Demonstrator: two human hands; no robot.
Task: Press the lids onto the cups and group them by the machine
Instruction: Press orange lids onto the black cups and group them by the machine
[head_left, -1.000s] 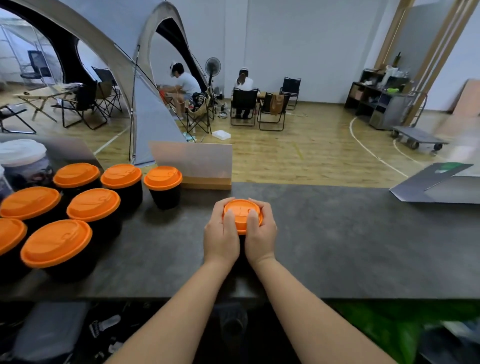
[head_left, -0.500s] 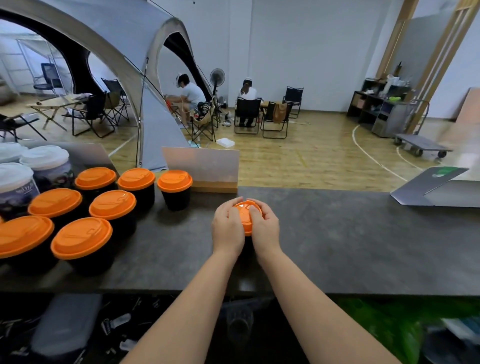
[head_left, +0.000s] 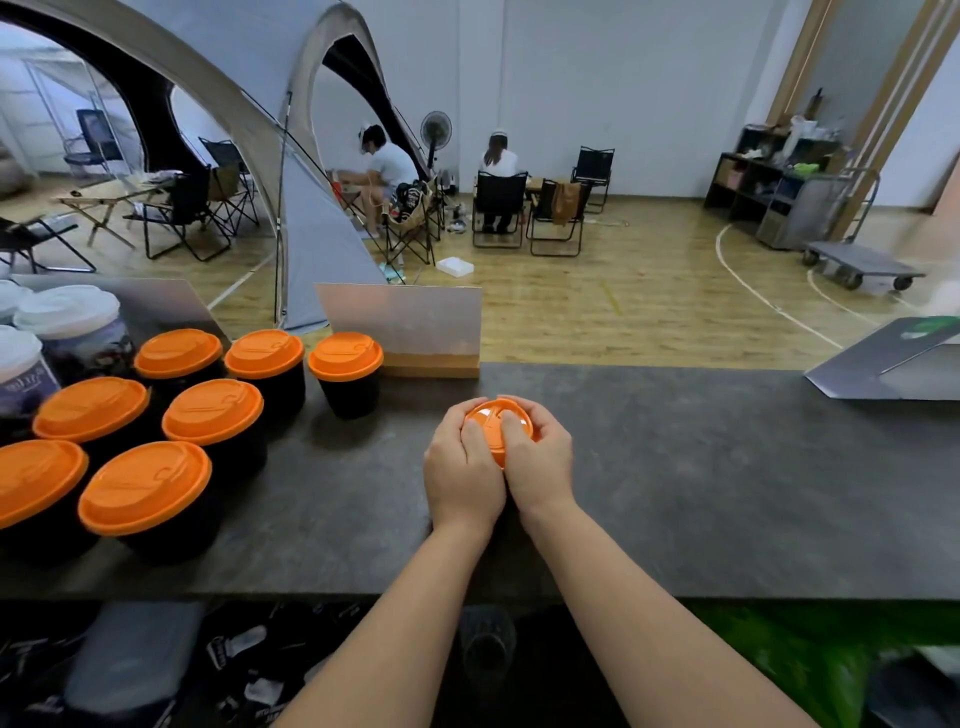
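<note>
Both hands are clamped over the one orange lid (head_left: 500, 427) at the centre of the frame, the left hand (head_left: 464, 470) and the right hand (head_left: 540, 464) pressed side by side, thumbs lying across the top and fingers curled round the far rim. The cup under that lid is hidden by the hands, so nothing of it can be made out. It sits on the dark counter (head_left: 701, 483), about the middle, with bare surface on the right. Over to the left of the frame there's the group: seven black cups with orange lids on, nearest of them one cup (head_left: 347, 375) just up and left of the hands, standing apart from it. Behind that one in the row are two more (head_left: 266, 370) (head_left: 178, 358), then two in the middle row (head_left: 214, 423) (head_left: 92, 415), and two at the front (head_left: 146, 499) (head_left: 36, 493), packed close. At the far left edge stand cups with white lids (head_left: 67, 325). Just behind the hands, at the counter's far edge, a grey card sign (head_left: 400, 325) stands in a wooden base. In the right of the frame a folded grey board (head_left: 883, 366) lies on the counter.
</note>
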